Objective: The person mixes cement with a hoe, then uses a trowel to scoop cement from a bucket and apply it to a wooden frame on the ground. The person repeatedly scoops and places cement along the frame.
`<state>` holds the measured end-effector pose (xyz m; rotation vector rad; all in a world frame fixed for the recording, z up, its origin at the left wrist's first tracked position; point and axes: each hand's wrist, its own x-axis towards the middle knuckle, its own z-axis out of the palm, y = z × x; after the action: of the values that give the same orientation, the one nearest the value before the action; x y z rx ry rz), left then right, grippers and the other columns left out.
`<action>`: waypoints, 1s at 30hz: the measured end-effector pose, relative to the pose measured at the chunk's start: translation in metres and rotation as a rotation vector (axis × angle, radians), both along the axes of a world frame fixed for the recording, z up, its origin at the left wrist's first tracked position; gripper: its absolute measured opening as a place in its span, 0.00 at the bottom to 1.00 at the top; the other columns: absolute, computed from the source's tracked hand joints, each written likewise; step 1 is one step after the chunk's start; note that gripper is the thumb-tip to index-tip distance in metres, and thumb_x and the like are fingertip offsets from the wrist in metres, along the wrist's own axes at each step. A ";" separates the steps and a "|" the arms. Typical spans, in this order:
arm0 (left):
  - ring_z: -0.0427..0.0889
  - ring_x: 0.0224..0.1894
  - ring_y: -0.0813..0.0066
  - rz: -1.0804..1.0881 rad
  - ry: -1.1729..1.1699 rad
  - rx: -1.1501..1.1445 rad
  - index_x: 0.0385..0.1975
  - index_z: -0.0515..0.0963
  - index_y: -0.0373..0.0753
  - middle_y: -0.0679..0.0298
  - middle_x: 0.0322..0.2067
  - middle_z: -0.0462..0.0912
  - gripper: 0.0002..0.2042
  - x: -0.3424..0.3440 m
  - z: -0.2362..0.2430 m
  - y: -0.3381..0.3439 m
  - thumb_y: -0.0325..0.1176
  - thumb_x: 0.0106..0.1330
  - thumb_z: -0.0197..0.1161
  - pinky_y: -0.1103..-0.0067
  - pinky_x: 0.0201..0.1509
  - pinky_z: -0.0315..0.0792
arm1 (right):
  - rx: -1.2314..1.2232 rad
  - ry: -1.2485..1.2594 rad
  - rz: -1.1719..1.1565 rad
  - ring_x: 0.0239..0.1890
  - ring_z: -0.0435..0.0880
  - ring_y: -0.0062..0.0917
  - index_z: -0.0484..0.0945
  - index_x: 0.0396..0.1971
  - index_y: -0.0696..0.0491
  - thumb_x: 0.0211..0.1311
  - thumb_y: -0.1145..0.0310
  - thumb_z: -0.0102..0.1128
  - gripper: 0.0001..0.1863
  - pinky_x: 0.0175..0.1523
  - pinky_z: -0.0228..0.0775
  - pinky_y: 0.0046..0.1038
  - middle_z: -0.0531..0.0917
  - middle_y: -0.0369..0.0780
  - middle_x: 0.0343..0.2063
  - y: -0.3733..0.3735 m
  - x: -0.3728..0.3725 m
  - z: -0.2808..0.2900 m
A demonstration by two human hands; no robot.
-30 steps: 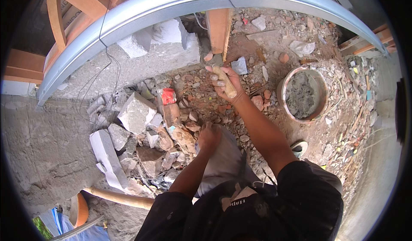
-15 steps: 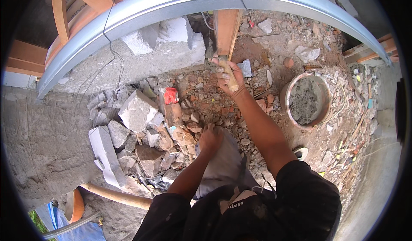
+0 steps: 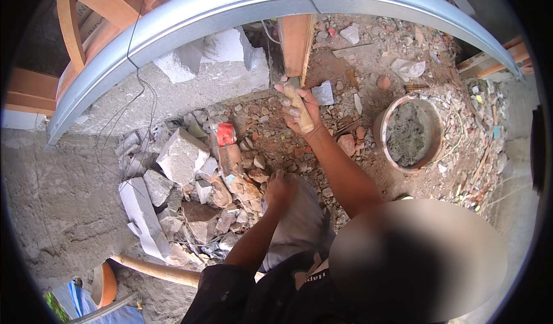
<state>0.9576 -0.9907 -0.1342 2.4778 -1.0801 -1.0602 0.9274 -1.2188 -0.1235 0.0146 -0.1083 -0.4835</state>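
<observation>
My right hand (image 3: pixel 299 112), raised just below the foot of an upright wooden post (image 3: pixel 295 46), grips the pale wooden handle (image 3: pixel 300 106) of a tool whose far end is hard to make out. My left hand (image 3: pixel 280 192) is curled at my grey-trousered knee (image 3: pixel 301 208); what its fingertips hold, if anything, is hidden. To the right stands a round bucket (image 3: pixel 438 134) holding grey mortar (image 3: pixel 405 131). Left of my hands lie broken white blocks (image 3: pixel 181 155), stones and a piece with a red patch (image 3: pixel 225 134).
A long metal channel (image 3: pixel 224 6) crosses overhead with loose wires (image 3: pixel 138 79) hanging from it. Behind are a concrete ledge (image 3: pixel 132 105) and wooden frames (image 3: pixel 108 1). A rough concrete surface (image 3: pixel 52 191) lies left, a wooden pole (image 3: pixel 155 269) lower left. A blurred oval covers the lower right.
The view has shifted slightly back and forth. My right hand, still on the handle, sits a little lower in view than half a second ago. The blurred oval appears only now.
</observation>
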 end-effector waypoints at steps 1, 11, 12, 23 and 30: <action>0.68 0.58 0.48 0.003 -0.022 -0.004 0.51 0.71 0.35 0.48 0.53 0.73 0.25 0.001 -0.002 0.002 0.48 0.60 0.56 0.62 0.62 0.63 | -0.011 -0.042 0.000 0.19 0.76 0.25 0.65 0.57 0.63 0.65 0.59 0.45 0.27 0.22 0.72 0.26 0.76 0.44 0.31 -0.002 0.004 -0.001; 0.67 0.60 0.50 0.006 0.037 0.004 0.50 0.73 0.36 0.49 0.54 0.72 0.24 0.001 -0.003 0.000 0.48 0.61 0.56 0.62 0.63 0.62 | 0.032 0.056 -0.003 0.21 0.76 0.24 0.59 0.61 0.67 0.69 0.62 0.39 0.28 0.21 0.72 0.22 0.76 0.47 0.31 0.002 -0.011 -0.017; 0.67 0.60 0.50 0.030 0.023 -0.003 0.50 0.73 0.36 0.49 0.54 0.73 0.24 0.000 -0.007 0.003 0.48 0.61 0.55 0.62 0.63 0.62 | 0.019 -0.001 0.008 0.22 0.76 0.24 0.59 0.61 0.67 0.69 0.62 0.39 0.28 0.21 0.72 0.22 0.76 0.46 0.31 0.004 -0.010 -0.011; 0.66 0.61 0.49 -0.001 0.037 -0.016 0.50 0.73 0.37 0.49 0.55 0.72 0.24 -0.001 -0.008 0.002 0.49 0.61 0.55 0.62 0.64 0.61 | 0.068 0.125 0.042 0.23 0.78 0.26 0.63 0.58 0.66 0.68 0.61 0.41 0.27 0.24 0.75 0.24 0.77 0.47 0.33 -0.004 -0.006 -0.024; 0.66 0.61 0.49 0.038 0.040 -0.026 0.51 0.73 0.37 0.49 0.55 0.72 0.24 -0.001 -0.011 0.004 0.49 0.60 0.56 0.62 0.63 0.62 | -0.078 0.249 -0.067 0.22 0.77 0.25 0.61 0.60 0.65 0.69 0.60 0.40 0.27 0.22 0.75 0.26 0.77 0.45 0.33 0.004 -0.017 -0.022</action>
<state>0.9566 -0.9867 -0.1452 2.4361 -1.0241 -1.0737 0.9103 -1.2146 -0.1453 -0.1257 0.1174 -0.5443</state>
